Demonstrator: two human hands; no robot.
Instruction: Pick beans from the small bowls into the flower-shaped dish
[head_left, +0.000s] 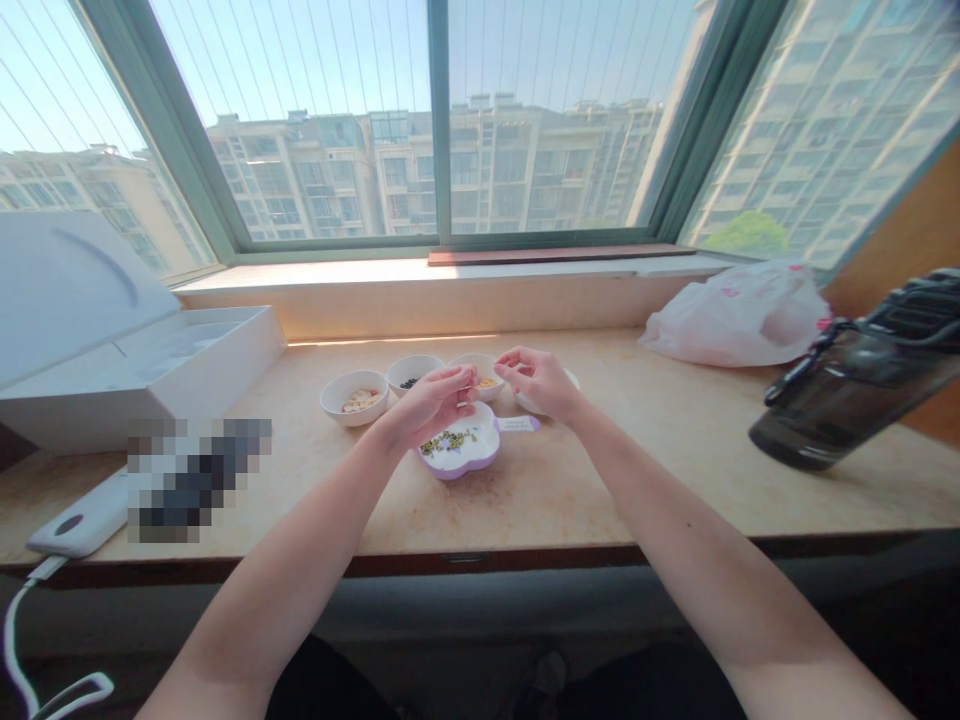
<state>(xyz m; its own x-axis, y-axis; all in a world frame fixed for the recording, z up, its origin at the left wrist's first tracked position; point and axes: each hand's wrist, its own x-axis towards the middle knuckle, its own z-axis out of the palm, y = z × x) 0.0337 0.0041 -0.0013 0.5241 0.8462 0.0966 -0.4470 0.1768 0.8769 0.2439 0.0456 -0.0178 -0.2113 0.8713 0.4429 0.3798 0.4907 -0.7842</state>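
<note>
Above a purple-rimmed dish [461, 462], handle [517, 424] pointing right, hands [429, 405] [537, 384] curled

No readable txt; white tab [517, 424] on purple dish [459, 470], marks too small.

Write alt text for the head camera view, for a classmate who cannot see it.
The left hand and right hand hover, fingers pinched, over a purple-rimmed white dish scattered with green and dark seeds. Small white bowls of pale pieces, dark beans and yellow grains stand behind it on a stone counter, beneath a window overlooking apartment blocks.
</note>
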